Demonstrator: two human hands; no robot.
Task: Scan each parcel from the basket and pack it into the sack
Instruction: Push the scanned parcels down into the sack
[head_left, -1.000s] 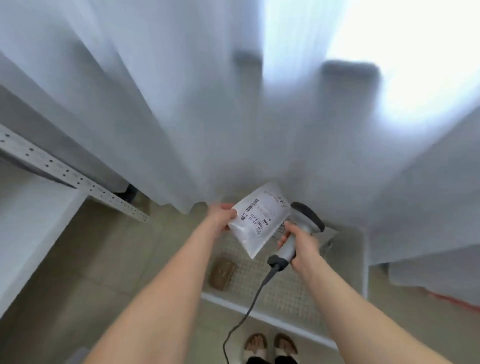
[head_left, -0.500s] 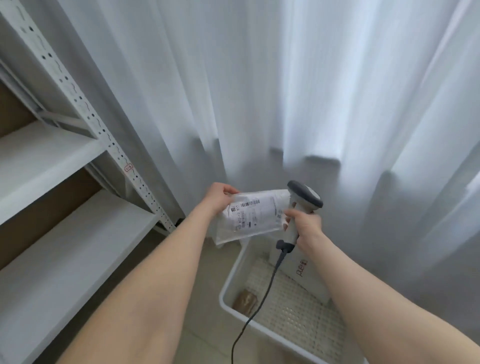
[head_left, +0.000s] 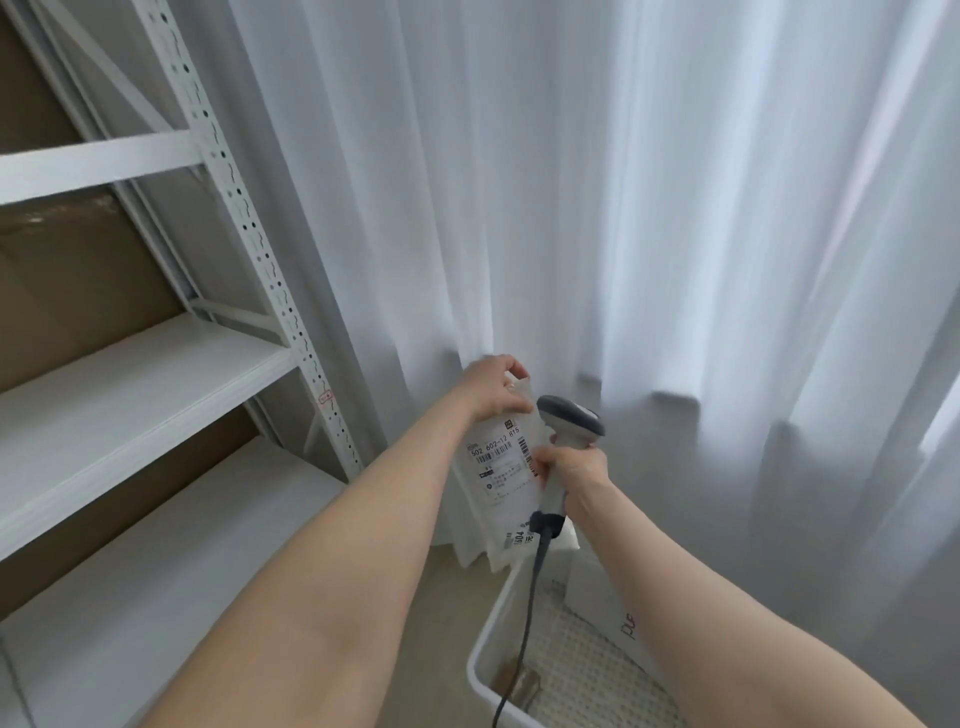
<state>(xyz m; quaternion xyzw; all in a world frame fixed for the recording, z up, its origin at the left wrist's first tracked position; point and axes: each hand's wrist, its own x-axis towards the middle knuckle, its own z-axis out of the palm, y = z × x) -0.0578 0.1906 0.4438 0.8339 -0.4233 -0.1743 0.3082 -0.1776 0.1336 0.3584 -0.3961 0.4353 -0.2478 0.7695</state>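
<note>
My left hand (head_left: 493, 389) grips the top edge of a white plastic parcel (head_left: 504, 478), which hangs upright with its printed label facing me. A grey handheld barcode scanner (head_left: 569, 421) is held in my right hand (head_left: 576, 470), right beside the parcel's right edge, fingers touching the label; its dark cable (head_left: 524, 623) runs down. Below stands the white basket (head_left: 485, 654) with a perforated floor. In it lie a small brown parcel (head_left: 517, 683) and a white flat parcel (head_left: 608, 608) leaning on the far side. No sack is in view.
A white metal shelving rack (head_left: 249, 249) with white boards fills the left side. White curtains (head_left: 675, 208) hang behind the basket and reach the floor. The floor (head_left: 447, 587) between rack and basket is beige.
The view has swung up and left, away from the basket. The parcel turned from lying crosswise to hanging upright, and the scanner stayed close at its right edge.
</note>
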